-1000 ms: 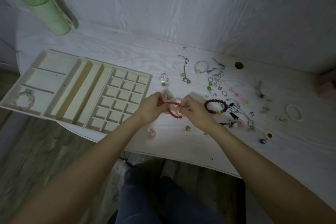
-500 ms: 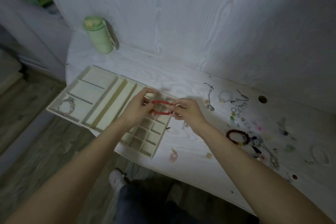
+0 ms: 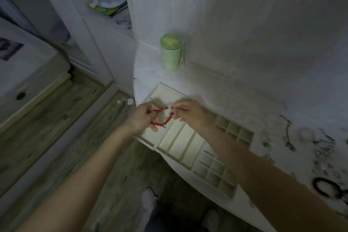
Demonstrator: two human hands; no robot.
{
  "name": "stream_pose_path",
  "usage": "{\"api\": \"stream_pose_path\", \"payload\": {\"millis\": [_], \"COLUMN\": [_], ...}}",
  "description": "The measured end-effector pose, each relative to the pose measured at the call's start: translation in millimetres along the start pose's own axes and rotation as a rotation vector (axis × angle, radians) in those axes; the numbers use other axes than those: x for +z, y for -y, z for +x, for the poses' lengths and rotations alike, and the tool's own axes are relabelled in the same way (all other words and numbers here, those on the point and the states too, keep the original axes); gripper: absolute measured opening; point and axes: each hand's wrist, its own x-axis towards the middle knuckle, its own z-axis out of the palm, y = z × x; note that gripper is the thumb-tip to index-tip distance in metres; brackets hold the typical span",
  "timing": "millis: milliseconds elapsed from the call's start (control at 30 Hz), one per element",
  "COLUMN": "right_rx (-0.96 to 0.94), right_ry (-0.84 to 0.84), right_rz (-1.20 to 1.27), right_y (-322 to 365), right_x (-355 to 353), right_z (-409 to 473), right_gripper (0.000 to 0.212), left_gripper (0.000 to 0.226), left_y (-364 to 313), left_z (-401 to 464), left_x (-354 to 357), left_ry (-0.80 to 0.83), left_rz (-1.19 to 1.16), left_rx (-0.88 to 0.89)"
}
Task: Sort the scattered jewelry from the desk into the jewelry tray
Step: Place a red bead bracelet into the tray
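While both hands, left hand [image 3: 142,117] and right hand [image 3: 188,114], pinch the red bead bracelet [image 3: 162,121] above the jewelry tray's [image 3: 180,142] left compartments, unplaced; most jewelry [image 3: 320,156] remains scattered right on the surface [image 3: 244,100].

The jewelry tray [image 3: 175,143] lies on the desk [image 3: 235,96] at its left end, along the front edge; the bottle [image 3: 171,52] stands upright behind the tray, in the far left corner against the wall; both hands are above the tray's left part, the left hand [image 3: 142,117] to the left, the right hand [image 3: 189,114] to the right, with the beaded bracelet [image 3: 162,118] held between them; the scattered jewelry [image 3: 320,154] lies right of the tray, toward the desk's right side; a dark bracelet [image 3: 326,187] lies near the front edge, right of the tray.
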Motion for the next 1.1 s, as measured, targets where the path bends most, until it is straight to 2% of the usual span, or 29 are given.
{"api": "stream_pose_path", "payload": {"millis": [67, 133, 167, 267, 367, 467, 600, 667, 800, 900, 1000, 1100], "right_rx": [0.0, -0.014, -0.022, -0.022, -0.028, -0.019, -0.049, -0.049, -0.069, -0.119, -0.084, -0.068], "right_ry": [-0.017, -0.074, -0.118, -0.223, -0.237, -0.161, -0.035, -0.004, 0.047, -0.025, -0.079, -0.085], "right_rz": [0.065, 0.128, 0.096, -0.119, -0.417, -0.646, -0.94, -0.963, -1.004, -1.022, -0.971, -0.938], "right_y": [7, 12, 13, 18, 10, 4, 6, 7, 7, 3, -4, -12], "right_x": [22, 40, 48, 61, 67, 72, 76, 80, 84, 79, 70, 65], "right_z": [17, 34, 43, 59, 75, 85, 90, 93, 90, 85, 79, 73], "right_gripper": [0.02, 0.03, 0.026, 0.019, 0.018, 0.023, 0.028, 0.029, 0.028, 0.028, 0.027, 0.023], "left_gripper": [0.011, 0.019, 0.024, 0.026, 0.028, 0.035, 0.034, 0.036, 0.049, 0.052, 0.053, 0.051], "left_y": [11, 18, 21, 24, 30, 33, 39, 45, 45, 46, 51, 53], "left_z": [13, 27, 32, 44, 54, 60, 60, 60, 57, 55, 55, 55], "left_x": [-17, -28, -32, -34, -37, -42, -55, -64, -70, -65, -63, -61], "left_ry": [-0.015, -0.022, -0.024, -0.032, 0.044, 0.106, 0.03, 0.041, 0.258, 0.341, 0.365, 0.311], "left_rz": [0.055, 0.063, 0.052, 0.116, 0.19, 0.399, 0.656, 0.752, 1.004, 1.099, 1.196, 1.295], "left_rx": [-0.025, -0.039, -0.044, -0.022, -0.039, -0.031, 0.124, 0.218, 0.275, 0.281, 0.306, 0.349]}}
